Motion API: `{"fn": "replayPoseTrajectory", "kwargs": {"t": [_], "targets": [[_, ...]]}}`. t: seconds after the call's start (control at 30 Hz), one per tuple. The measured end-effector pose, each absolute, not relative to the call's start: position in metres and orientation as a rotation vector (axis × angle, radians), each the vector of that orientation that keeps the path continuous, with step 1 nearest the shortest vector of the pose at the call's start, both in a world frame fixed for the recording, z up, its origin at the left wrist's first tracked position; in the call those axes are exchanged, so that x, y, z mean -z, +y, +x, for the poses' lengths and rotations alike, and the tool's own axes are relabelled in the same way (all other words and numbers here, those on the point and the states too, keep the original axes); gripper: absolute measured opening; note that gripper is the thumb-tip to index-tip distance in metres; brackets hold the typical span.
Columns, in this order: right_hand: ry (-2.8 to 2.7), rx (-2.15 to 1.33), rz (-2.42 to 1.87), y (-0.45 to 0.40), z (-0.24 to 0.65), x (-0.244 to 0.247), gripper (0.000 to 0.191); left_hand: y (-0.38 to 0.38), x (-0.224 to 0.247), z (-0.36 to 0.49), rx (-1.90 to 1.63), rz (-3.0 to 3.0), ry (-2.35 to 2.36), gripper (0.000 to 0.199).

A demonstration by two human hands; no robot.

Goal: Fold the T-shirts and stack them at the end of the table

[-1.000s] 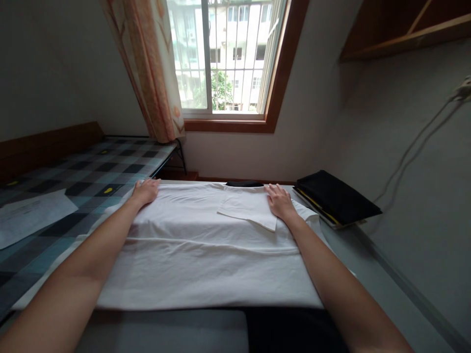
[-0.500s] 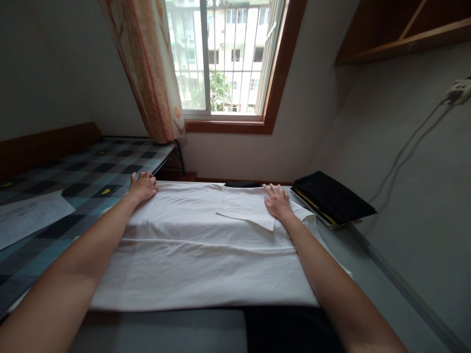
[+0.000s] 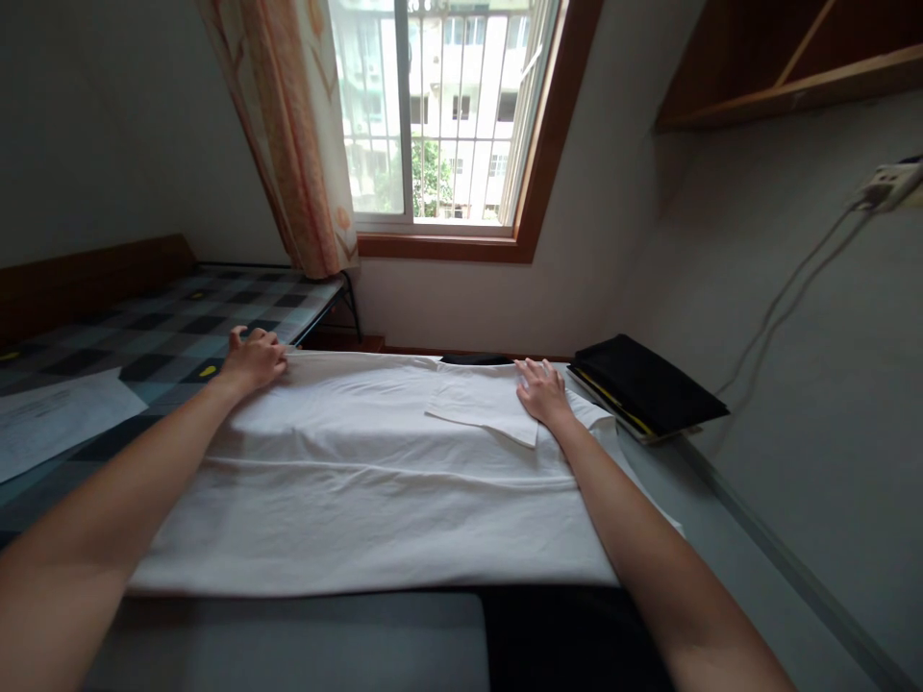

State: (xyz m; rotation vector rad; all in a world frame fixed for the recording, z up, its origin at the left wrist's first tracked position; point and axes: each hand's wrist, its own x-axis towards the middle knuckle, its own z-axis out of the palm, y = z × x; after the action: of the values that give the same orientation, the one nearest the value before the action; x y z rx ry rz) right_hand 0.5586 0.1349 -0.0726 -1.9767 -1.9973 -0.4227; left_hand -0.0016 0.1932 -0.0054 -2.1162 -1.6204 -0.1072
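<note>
we note printed lines on the white, thin paper sheet [image 3: 68, 423] at the far left; the print is too faint to read, and the left border cuts the sheet off. we find a small, rounded yellow mark [image 3: 209, 370] on the black, grey and blue checked mattress [image 3: 252, 298]; any lettering beside it cannot be made out. we see the white plastic wall socket [image 3: 890, 183] only in part, at the right border. a thin black object [image 3: 476, 359] is mostly hidden behind the far edge of the white, soft cloth garment [image 3: 389, 538]. our left forearm [image 3: 159, 471] and right forearm [image 3: 641, 519] cover parts of its ends.

the garment lies spread on the pale grey, flat tabletop [image 3: 728, 557] in front of us. its long axis runs left to right, and a crease follows the same direction. a white, hemmed cloth flap [image 3: 480, 404] lies on its far right part, hem facing us.

we place our left hand [image 3: 254, 363] at the far left corner, fingers bent; we cannot tell whether the fingertips pinch the cloth. our right hand [image 3: 542, 392] rests palm down at the flap's right side, fingers slightly spread. near it, to the right, lies the black, flat folder stack [image 3: 649, 384] with a yellow strip along its edge.
</note>
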Motion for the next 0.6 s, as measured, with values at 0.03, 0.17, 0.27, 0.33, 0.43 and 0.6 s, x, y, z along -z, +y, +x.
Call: {"fn": "replayPoseTrajectory", "kwargs": {"t": [0.03, 0.17, 0.27, 0.33, 0.43, 0.6], "targets": [[-1.991, 0.42, -1.982, 0.135, 0.558, 0.072, 0.053, 0.193, 0.004, -0.006, 0.136, -2.135, -1.611, 0.017], [-1.979, 0.422, -2.005, 0.134, 0.557, 0.07, 0.054, 0.187, -0.005, -0.019, 0.102, -2.148, -1.625, 0.015], [-1.991, 0.434, -2.009, 0.134, 0.555, 0.07, 0.055, 0.177, -0.012, -0.026, 0.008, -2.155, -1.659, 0.017], [-1.989, 0.434, -2.003, 0.134, 0.555, 0.07, 0.056, 0.168, -0.016, -0.03, -0.045, -2.155, -1.678, 0.019], [-1.986, 0.431, -1.978, 0.135, 0.555, 0.07, 0.056, 0.155, -0.02, -0.035, -0.095, -2.131, -1.699, 0.021], [-2.085, 0.448, -1.906, 0.142, 0.56, 0.062, 0.049, 0.144, -0.021, -0.042, -0.051, -2.167, -1.789, 0.024]]}}
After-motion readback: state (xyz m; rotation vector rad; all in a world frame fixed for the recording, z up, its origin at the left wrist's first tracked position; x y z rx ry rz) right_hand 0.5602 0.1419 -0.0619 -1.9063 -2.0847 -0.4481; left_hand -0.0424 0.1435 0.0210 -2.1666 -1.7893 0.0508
